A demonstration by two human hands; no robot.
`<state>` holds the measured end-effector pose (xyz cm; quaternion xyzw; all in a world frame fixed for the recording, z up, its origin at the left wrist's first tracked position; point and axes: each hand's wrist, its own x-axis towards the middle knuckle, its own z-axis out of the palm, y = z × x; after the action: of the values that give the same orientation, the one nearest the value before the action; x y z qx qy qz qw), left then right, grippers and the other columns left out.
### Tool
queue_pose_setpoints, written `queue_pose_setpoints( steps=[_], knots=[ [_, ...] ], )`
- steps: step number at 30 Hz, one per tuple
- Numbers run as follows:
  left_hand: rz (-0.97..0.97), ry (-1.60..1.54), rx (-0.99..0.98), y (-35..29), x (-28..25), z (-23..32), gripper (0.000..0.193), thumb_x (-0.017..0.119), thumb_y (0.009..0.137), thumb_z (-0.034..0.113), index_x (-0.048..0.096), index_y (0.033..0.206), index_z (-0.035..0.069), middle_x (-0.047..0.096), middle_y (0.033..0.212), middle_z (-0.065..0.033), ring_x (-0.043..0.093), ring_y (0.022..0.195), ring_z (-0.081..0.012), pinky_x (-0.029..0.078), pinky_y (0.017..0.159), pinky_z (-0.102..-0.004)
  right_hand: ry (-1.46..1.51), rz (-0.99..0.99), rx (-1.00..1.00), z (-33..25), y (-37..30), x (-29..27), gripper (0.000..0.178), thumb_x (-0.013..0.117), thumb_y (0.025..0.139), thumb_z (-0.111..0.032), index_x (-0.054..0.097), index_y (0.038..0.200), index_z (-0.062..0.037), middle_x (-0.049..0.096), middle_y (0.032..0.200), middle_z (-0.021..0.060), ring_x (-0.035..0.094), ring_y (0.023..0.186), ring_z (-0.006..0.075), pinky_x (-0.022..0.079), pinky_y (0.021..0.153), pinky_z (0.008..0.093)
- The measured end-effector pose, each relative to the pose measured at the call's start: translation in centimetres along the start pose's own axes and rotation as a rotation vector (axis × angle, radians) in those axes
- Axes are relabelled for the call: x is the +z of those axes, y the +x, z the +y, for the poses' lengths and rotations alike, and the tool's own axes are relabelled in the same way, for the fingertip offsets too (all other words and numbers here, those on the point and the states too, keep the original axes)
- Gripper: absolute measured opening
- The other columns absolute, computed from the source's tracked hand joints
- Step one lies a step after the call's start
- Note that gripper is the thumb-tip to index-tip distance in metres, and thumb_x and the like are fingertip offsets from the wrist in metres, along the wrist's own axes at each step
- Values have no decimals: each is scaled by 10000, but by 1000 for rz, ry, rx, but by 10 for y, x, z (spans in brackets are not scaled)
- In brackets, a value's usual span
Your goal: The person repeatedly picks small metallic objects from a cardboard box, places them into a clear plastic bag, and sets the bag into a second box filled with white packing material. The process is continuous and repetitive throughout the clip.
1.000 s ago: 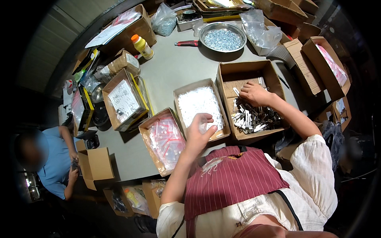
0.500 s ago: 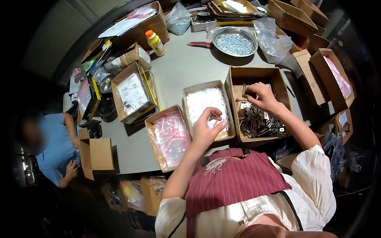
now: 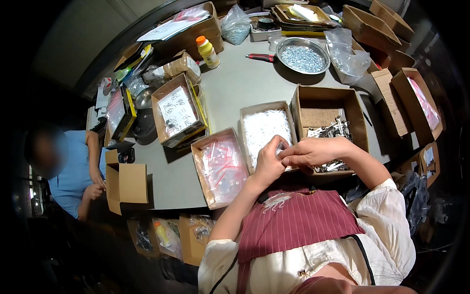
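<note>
A clear plastic piece (image 3: 282, 146), perhaps a bag, sits in the half-closed left hand (image 3: 270, 162); the curled right hand (image 3: 316, 151), contents hidden, has left the metal pieces (image 3: 337, 129) beyond it to meet the left, suggesting joint handling; white parts (image 3: 267, 126) lie beyond the left hand.

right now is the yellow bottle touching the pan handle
Apart. The head view shows a bare strip of grey table between the yellow bottle and the tip of the pan handle.
</note>
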<state>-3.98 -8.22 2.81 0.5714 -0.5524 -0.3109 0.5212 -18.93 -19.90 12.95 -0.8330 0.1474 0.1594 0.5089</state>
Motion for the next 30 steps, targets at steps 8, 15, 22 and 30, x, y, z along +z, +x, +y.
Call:
queue_pose_setpoints(
  steps=[8, 15, 22, 30],
  knots=[
    [-102, -220, -94, -14, -39, -3, 317, 745, 879, 72, 651, 1169, -16, 698, 1047, -97, 640, 927, -141, 530, 803, -310, -683, 490, -642, -11, 26, -5, 379, 749, 760, -45, 711, 1135, -11, 632, 1097, 198, 656, 1004, 378, 541, 877, 457],
    [420, -383, -122, -49, -83, 27, 170, 656, 1000, 49, 708, 1110, -71, 742, 949, -78, 699, 855, -110, 547, 713, -240, -389, 481, -581, -26, 63, 11, 169, 669, 896, -13, 575, 1036, -1, 630, 934, 197, 649, 845, 419, 512, 727, 469],
    [640, 228, -31, -98, -110, 34, 76, 688, 917, 35, 643, 967, -1, 718, 876, -131, 729, 757, -220, 556, 652, -349, -182, 381, -570, -64, 101, 55, 241, 687, 968, -78, 595, 1161, 31, 687, 989, 177, 699, 918, 338, 558, 814, 397],
    [778, 428, 41, -168, -135, 40, 52, 637, 961, 14, 648, 965, -37, 695, 835, -82, 671, 725, -132, 538, 672, -273, -205, 221, -857, -95, 155, 114, 161, 625, 923, -119, 549, 964, 17, 584, 872, 211, 604, 844, 425, 486, 753, 491]
  ],
)
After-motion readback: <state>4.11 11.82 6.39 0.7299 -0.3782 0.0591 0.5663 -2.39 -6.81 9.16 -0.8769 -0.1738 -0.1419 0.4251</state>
